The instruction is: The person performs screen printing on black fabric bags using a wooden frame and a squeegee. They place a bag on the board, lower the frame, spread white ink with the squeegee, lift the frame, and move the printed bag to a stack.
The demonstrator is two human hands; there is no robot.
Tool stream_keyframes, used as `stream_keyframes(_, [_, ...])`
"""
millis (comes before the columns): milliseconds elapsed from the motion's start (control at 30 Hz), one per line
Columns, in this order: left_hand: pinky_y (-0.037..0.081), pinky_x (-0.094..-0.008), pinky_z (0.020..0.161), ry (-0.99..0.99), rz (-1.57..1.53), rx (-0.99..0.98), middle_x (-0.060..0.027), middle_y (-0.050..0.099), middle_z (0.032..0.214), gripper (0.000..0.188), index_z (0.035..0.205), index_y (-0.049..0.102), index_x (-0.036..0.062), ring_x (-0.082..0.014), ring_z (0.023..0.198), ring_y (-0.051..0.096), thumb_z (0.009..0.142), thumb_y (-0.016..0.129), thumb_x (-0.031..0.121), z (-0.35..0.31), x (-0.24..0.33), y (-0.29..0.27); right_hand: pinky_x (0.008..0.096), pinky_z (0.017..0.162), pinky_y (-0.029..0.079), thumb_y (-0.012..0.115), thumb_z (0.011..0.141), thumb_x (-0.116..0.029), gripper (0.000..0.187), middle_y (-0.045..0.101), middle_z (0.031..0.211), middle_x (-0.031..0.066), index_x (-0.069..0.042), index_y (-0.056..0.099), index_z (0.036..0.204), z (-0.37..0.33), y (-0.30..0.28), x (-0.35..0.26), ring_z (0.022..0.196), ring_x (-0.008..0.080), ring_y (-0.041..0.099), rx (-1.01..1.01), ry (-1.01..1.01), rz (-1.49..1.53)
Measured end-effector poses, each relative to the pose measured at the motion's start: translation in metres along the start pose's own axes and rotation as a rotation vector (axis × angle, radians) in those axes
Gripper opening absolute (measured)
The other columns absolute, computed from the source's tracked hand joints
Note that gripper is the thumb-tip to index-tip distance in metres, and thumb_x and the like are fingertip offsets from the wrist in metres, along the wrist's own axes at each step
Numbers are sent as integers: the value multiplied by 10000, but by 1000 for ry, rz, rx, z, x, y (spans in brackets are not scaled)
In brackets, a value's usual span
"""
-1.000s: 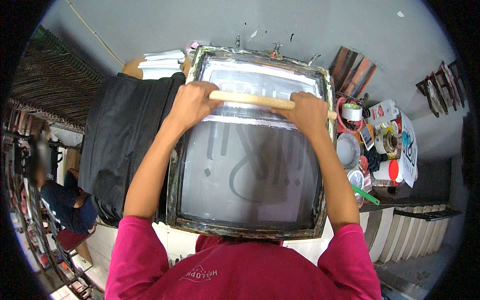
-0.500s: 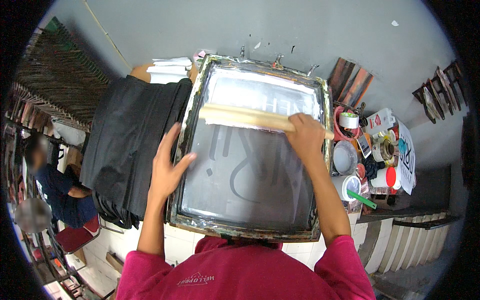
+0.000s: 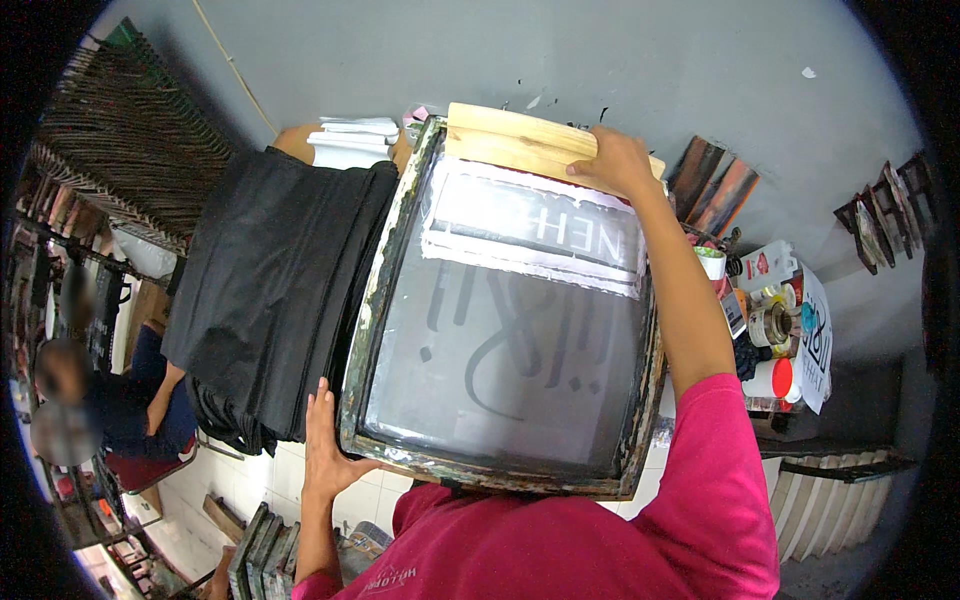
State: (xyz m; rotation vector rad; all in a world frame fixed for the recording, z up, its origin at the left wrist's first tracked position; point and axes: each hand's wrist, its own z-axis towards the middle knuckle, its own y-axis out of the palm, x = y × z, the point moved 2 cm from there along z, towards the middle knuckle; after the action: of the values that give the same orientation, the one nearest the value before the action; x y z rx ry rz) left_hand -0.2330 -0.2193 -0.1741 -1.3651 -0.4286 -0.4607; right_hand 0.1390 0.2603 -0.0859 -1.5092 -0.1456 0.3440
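Magenta cloth (image 3: 530, 545) is covering the torso at the near edge. The left hand (image 3: 328, 460) is extending beside the near-left corner of the screen frame (image 3: 420, 463), fingers straight and thumb spread; it is grasping nothing, and thumb contact with the rim cannot be confirmed. Beyond it, grey mesh (image 3: 425, 400) is spanning the frame, and a stack of black fabric (image 3: 285, 265) is lying along the left side. White ink (image 3: 475, 205) is forming a band over the far part of the mesh. At the far rim, the wooden squeegee (image 3: 510, 138) is lying crosswise, its long axis running left to right. The right hand (image 3: 622, 162) is clamping its right-hand portion; the squeegee is projecting leftward from this grip, well apart from the left hand. Behind, a grey wall (image 3: 430, 50) is standing.
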Motion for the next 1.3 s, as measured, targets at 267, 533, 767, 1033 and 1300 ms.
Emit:
stream_keyframes(267, [227, -560, 1237, 96, -221, 319, -277, 162, 1670, 1518, 1640, 70, 91, -453, 1510, 276, 514, 923, 649, -24, -24, 28, 513, 1140, 360, 793, 818, -516, 756, 568, 1435, 223, -68, 590, 1393, -22, -13, 16, 1348, 376, 520, 267, 1, 65])
stream_keyframes(533, [329, -577, 1189, 302, -406, 916, -314, 228, 1629, 1373, 1623, 28, 50, -466, 1453, 378, 719, 641, 882, 81, 79, -70, 366, 1009, 484, 740, 913, -384, 546, 676, 1269, 187, -8, 645, 1297, -251, -247, -95, 1135, 310, 663, 471, -374, 41])
stream_keyframes(767, [447, -414, 1106, 488, -740, 946, -208, 355, 1595, 975, 1591, 84, 29, -309, 1354, 480, 970, 685, 480, 202, 161, -153, 348, 884, 496, 592, 994, -463, 527, 721, 1036, 175, 12, 682, 1203, -304, -275, -128, 959, 268, 680, 573, -250, 89])
stream_keyframes(1033, [430, -407, 1096, -228, -66, 72, -331, 512, 1419, 765, 1351, 501, -117, -369, 1295, 547, 781, 811, 288, 187, 20, 25, 391, 883, 529, 502, 1014, -614, 703, 742, 1015, 215, 40, 724, 1143, -227, -343, -114, 941, 282, 685, 579, 59, 114])
stream_keyframes(1300, [474, -287, 806, -357, -567, 201, -25, 643, 862, 129, 939, 671, 10, -135, 840, 586, 895, 673, 132, 150, -73, -31, 394, 846, 495, 548, 966, -659, 719, 737, 948, 168, 24, 750, 1065, -166, -366, -86, 888, 241, 646, 661, 26, 146])
